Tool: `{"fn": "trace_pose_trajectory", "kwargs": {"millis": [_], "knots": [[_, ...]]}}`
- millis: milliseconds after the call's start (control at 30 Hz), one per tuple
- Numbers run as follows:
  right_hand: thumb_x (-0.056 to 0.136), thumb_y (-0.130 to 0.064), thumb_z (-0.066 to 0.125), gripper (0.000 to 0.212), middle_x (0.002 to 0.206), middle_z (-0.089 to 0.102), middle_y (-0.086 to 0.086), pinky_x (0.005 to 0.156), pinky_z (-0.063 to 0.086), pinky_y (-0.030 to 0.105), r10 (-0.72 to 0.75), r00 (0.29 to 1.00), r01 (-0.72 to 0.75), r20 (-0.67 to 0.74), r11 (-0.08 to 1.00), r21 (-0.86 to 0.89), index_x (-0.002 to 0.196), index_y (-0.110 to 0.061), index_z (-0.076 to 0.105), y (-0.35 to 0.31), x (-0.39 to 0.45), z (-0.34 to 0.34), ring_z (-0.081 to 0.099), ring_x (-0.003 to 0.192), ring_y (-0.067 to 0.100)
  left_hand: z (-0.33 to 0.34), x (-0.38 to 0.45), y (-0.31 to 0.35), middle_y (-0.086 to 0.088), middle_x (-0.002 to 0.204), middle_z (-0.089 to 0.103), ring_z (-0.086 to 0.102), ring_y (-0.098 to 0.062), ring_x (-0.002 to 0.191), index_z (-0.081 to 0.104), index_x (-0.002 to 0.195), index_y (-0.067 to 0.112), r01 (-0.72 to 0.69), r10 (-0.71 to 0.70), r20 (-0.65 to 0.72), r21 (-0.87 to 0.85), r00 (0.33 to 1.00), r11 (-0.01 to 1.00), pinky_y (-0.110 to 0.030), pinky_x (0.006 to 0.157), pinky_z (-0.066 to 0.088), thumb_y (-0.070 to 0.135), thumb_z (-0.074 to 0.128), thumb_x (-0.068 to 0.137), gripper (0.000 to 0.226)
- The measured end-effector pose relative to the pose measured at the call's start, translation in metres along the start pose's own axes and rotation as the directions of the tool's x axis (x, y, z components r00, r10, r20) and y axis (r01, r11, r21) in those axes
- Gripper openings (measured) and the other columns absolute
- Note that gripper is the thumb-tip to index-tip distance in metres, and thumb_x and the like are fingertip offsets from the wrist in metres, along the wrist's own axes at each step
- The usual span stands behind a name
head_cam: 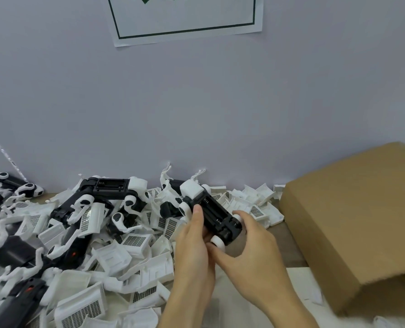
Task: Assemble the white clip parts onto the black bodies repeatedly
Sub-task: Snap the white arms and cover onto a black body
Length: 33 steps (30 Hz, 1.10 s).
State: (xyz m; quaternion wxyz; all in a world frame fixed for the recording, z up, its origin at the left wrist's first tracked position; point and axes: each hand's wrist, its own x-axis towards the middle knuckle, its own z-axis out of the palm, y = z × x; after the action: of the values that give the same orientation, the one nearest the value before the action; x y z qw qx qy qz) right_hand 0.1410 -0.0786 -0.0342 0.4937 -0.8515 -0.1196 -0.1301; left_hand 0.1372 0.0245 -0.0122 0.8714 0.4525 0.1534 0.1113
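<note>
Grey wall [196, 102] backs one cardboard box [352, 223] at right and uncounted white clips [135, 242]; mid-frame, left hand [193, 252] and right hand [251, 247] grip one black body [217, 218] between them.

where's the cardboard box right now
In the head view the cardboard box sits at the right edge of the table, against the wall, just right of the pile of white clip parts and the right hand.

A heap of clip parts [116, 254] and bodies [107, 188] was spread across the table's [293, 256] left and middle, against the wall [196, 110]. A cardboard box [352, 221] was set to the right. A sheet [185, 17] was fixed on the wall above.
</note>
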Motion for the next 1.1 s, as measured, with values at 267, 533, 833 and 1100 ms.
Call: {"fn": "trace_pose_trajectory", "kwargs": {"millis": [267,533,833,1100], "knots": [[0.057,-0.057,0.079,0.048,0.091,0.073,-0.016,0.075,0.054,0.025,0.043,0.999,-0.040,-0.010,0.987,0.158,0.096,-0.033,0.067,0.001,-0.001,-0.003,0.067,0.088,0.003,-0.005,0.005,-0.006,-0.023,0.098,0.076,0.075,-0.037,0.094,0.078,0.089,0.004,-0.085,0.080,0.061,0.086,0.995,0.993,-0.045,0.083,0.060,0.042,0.070,0.077,0.041],[0.076,-0.047,0.082,0.080,0.138,0.047,-0.035,0.109,0.036,0.019,0.100,0.981,-0.129,0.166,0.976,0.177,0.145,-0.042,0.041,0.011,0.006,-0.022,0.039,0.133,-0.014,-0.007,0.003,-0.010,0.001,0.101,0.079,0.074,-0.013,0.098,0.075,0.106,0.019,-0.328,0.251,0.252,0.335,0.935,0.883,-0.027,0.083,0.057,0.012,0.061,0.099,0.017],[0.070,-0.024,0.089,0.058,0.100,0.074,-0.008,0.069,0.054,0.012,0.174,0.978,-0.101,-0.113,0.876,0.472,0.123,-0.024,0.064,0.002,0.011,-0.037,0.072,0.086,0.001,0.002,-0.010,-0.025,0.022,0.069,0.066,0.059,-0.002,0.065,0.071,0.089,0.021,-0.627,0.313,0.547,0.620,0.777,0.472,-0.013,0.060,0.040,0.013,0.052,0.080,0.022],[0.065,-0.040,0.089,0.046,0.084,0.074,-0.014,0.077,0.060,0.032,0.212,0.945,-0.094,-0.250,0.906,0.412,0.106,-0.029,0.071,0.004,0.012,-0.032,0.072,0.078,0.007,0.004,-0.012,-0.022,0.030,0.069,0.063,0.058,0.005,0.065,0.065,0.088,0.038,-0.656,0.310,0.581,0.618,0.752,0.434,-0.006,0.058,0.037,0.009,0.051,0.081,0.032]]}}
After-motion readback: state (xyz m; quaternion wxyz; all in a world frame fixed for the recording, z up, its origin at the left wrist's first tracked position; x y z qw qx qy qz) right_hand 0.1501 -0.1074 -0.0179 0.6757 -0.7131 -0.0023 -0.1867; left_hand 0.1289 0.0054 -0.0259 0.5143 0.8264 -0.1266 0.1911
